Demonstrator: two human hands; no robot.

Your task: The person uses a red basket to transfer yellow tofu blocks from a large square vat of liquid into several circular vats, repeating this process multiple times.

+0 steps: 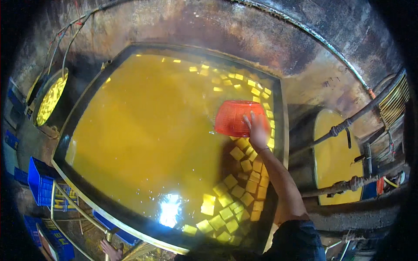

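Observation:
My right hand (259, 132) grips the near right side of a red perforated plastic basket (233, 119), with the arm stretched out over a large vat (284, 130). The basket is at the surface of the cloudy yellow liquid (140, 130); the hand is partly blurred. Just below and to the right of it, many square yellow blocks (251, 187), resembling tofu, crowd the right side of the vat. Smaller yellow pieces (239, 77) float along the far right. At the lower left, my left hand (111, 250) is on a metal rail (107, 237) outside the vat.
Left of the vat stand a blue plastic crate (40, 182) and a round vessel of yellow pieces (51, 99). On the right are another vat of yellow liquid (338, 163) and dark pipes (339, 129). A stained wall (183, 26) rises behind. Bright glare (169, 208) hides some liquid.

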